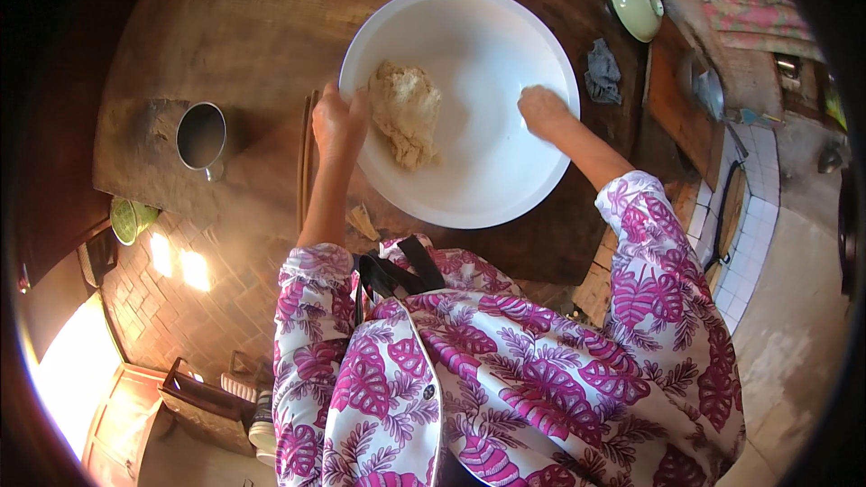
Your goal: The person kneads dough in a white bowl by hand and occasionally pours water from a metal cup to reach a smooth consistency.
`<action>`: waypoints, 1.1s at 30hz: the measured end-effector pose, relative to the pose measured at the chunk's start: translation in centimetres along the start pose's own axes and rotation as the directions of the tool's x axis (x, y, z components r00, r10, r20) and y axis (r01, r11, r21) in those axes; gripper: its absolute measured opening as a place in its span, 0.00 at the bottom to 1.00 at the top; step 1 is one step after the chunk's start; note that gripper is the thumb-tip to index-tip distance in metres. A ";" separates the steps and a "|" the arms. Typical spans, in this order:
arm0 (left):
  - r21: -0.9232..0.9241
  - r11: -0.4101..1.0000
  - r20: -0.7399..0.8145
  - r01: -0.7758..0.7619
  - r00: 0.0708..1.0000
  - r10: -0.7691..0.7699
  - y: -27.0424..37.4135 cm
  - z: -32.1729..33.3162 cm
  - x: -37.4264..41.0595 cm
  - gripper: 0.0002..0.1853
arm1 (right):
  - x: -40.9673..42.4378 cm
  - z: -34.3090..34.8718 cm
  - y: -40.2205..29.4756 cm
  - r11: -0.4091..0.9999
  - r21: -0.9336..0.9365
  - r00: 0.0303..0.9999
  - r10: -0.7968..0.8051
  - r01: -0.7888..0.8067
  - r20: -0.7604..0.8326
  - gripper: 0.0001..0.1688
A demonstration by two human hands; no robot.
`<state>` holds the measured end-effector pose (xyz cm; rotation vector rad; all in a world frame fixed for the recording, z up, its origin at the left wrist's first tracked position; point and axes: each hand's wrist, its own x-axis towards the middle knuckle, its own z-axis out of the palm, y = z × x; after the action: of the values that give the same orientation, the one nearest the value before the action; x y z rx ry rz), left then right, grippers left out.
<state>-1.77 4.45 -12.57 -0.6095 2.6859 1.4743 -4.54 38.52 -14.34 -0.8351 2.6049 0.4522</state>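
Note:
In front of me a large white basin (500, 162) stands on a dark wooden table (237, 34). A rough, floury lump of dough (406, 111) lies against the basin's left inner side, with dry flour on its top. My left hand (339, 118) grips the basin's left rim, the thumb on the inner side beside the dough. Inside the basin at the right, my right hand (545, 111) is curled into a fist close to the wall, apart from the dough. Its fingertips are hidden, and nothing shows in it.
Left of the basin are a metal mug (201, 135) and thin wooden sticks (306, 169). A grey cloth (602, 73) and an upturned pale green bowl (634, 7) lie to the right. Beyond the table's right edge is a white-tiled stove (751, 216). A green basket (132, 220) sits lower left.

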 end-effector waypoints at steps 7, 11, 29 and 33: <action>0.029 1.000 -0.015 0.009 1.000 -0.008 -0.4 0.2 -0.1 0.19 | -3.6 -1.6 -7.8 0.902 0.409 0.911 -0.049 -0.135 0.409 0.15; 0.020 0.998 -0.011 0.051 0.999 -0.051 -0.3 0.0 0.0 0.19 | -2.2 -5.2 -12.0 0.646 0.737 0.863 -0.240 -0.199 0.444 0.17; 0.034 0.998 0.015 0.059 0.998 -0.059 0.1 -0.2 0.3 0.21 | -0.5 -0.7 -12.9 0.488 0.864 0.990 -0.125 0.119 -0.066 0.10; 0.031 0.997 0.023 0.073 0.997 -0.074 -0.2 -0.5 0.3 0.21 | 1.2 -5.5 -12.5 0.550 0.804 0.974 -0.133 0.226 -0.183 0.10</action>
<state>-1.92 3.83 -12.54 -0.6764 2.6325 1.4113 0.77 25.99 -12.39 -0.7491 2.3327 -0.8645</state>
